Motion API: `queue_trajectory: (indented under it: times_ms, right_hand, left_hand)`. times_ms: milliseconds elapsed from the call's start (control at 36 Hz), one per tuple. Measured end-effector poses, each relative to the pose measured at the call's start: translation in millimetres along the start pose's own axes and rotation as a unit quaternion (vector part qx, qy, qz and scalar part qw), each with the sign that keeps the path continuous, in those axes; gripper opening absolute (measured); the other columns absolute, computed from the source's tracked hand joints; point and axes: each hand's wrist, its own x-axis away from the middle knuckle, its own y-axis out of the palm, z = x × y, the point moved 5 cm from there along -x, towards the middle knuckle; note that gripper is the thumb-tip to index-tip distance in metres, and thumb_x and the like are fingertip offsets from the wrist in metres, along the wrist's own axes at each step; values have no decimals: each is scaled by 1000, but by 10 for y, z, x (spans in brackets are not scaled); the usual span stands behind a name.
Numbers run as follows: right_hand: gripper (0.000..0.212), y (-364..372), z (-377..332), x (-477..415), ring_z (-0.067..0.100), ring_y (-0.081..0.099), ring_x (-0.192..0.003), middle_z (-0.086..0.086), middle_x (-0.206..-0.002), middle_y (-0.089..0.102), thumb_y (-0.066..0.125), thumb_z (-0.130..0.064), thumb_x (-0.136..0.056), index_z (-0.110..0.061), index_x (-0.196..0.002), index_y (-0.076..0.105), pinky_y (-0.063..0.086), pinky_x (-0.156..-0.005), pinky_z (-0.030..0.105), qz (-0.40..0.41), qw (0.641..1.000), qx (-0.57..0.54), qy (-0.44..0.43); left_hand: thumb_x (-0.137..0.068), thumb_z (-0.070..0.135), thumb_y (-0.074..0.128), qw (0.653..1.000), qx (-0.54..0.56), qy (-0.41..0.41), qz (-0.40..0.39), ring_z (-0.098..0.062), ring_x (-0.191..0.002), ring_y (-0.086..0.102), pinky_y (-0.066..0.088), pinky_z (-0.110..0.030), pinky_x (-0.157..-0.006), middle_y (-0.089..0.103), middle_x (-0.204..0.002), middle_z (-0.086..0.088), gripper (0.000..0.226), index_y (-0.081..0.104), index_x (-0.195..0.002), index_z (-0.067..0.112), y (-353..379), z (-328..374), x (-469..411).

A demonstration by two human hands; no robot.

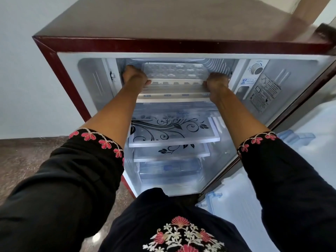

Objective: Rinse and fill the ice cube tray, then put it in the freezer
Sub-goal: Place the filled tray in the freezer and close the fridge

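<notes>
Head view: a person stands at an open maroon refrigerator, both arms reaching up into the freezer compartment at its top. The ice cube tray lies flat and level on the compartment floor, between the two hands and set back from the front edge; its rounded cells look pale and glossy, though whether that is water cannot be told for certain. Level carriage would make sense here, since a filled tray spills when tilted.

The left hand is curled at the tray's left end and the right hand at the right end, near the compartment's front corners. Both have fingers folded round something, but whether they pinch the tray's rim or the white ledge under the compartment's front edge cannot be told; the fingertips are hidden. A hand at each end looks meant to keep the load balanced.

Below, the chiller drawer appears empty. Two glass shelves printed with black floral scrolls carry nothing visible, and the clear crisper bin at the bottom shows no contents. The thermostat dial sits on the right inner wall, above a label. The door stands open to the right, its clear racks apparently bare.

By the look of it, the task is in its last step, with only the release and door closing left.
</notes>
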Motion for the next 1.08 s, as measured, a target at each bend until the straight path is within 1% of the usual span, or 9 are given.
queue_trajectory:
  times_ms: [56,139,222,306,417,611,750,833,1083]
  right_hand:
    - [34,11,-21,-71,28,55,-122,19,-139,54,39,-8,-104,3,-133,53,49,-82,25,-39,992,-117,28]
    - [41,31,-47,-115,19,57,-106,19,-138,55,41,-3,-99,-3,-139,51,50,-72,19,-47,979,-194,30]
    - [52,51,-17,-44,24,59,-117,13,-136,56,42,7,-95,-14,-143,49,53,-98,32,-54,973,-219,47]
    - [52,9,21,70,26,56,-122,12,-139,53,47,3,-95,-16,-143,48,49,-103,34,-47,977,-206,34]
    - [39,-112,128,290,23,55,-116,8,-138,55,54,-8,-95,-17,-133,53,49,-100,29,-9,976,-217,25]
    - [51,-313,437,817,25,56,-122,6,-137,56,59,-3,-92,-10,-141,47,46,-106,37,-9,976,-219,19]
    - [44,-391,805,1212,20,60,-112,3,-126,61,61,-6,-92,-14,-135,54,49,-95,27,9,969,-240,60]
    - [42,-427,1065,1499,16,60,-97,0,-112,62,62,-4,-92,-14,-132,55,48,-73,9,18,958,-268,97]
    - [33,-680,1904,2555,24,64,-109,4,-121,66,66,-14,-87,-23,-118,57,53,-96,40,39,952,-248,177]
  left_hand:
    - [-101,49,46,993,-116,26,21,-29,-131,53,44,-29,-102,55,-143,-17,63,50,-136,-3,-51,35,83]
    - [-99,58,38,971,-229,71,13,-31,-134,49,42,-29,-104,52,-144,-18,72,49,-137,-3,-21,46,195]
    - [-101,50,45,991,-118,49,32,-30,-128,54,45,-28,-101,52,-143,-20,69,44,-138,-8,-103,-6,223]
    - [-105,9,45,998,54,7,34,-18,-94,65,59,-19,-69,58,-138,-20,39,45,-140,-8,-107,-59,239]
    - [-98,9,58,989,-95,62,97,-27,-122,60,51,-31,-99,61,-135,-14,37,54,-135,2,-148,-97,482]
    - [-102,13,49,958,-113,230,132,-35,-130,51,39,-36,-104,51,-145,-18,41,49,-142,5,49,-277,1197]
    - [-100,19,53,925,-137,353,36,-34,-131,50,40,-39,-110,56,-140,-19,42,53,-139,1,213,-502,1845]
    - [-99,20,57,911,-162,378,-33,-33,-129,51,40,-38,-109,56,-140,-18,42,56,-137,1,300,-722,2229]
    - [-101,35,55,863,-230,390,-224,-28,-150,28,22,-43,-122,34,-160,-13,56,42,-151,12,528,-1369,3183]
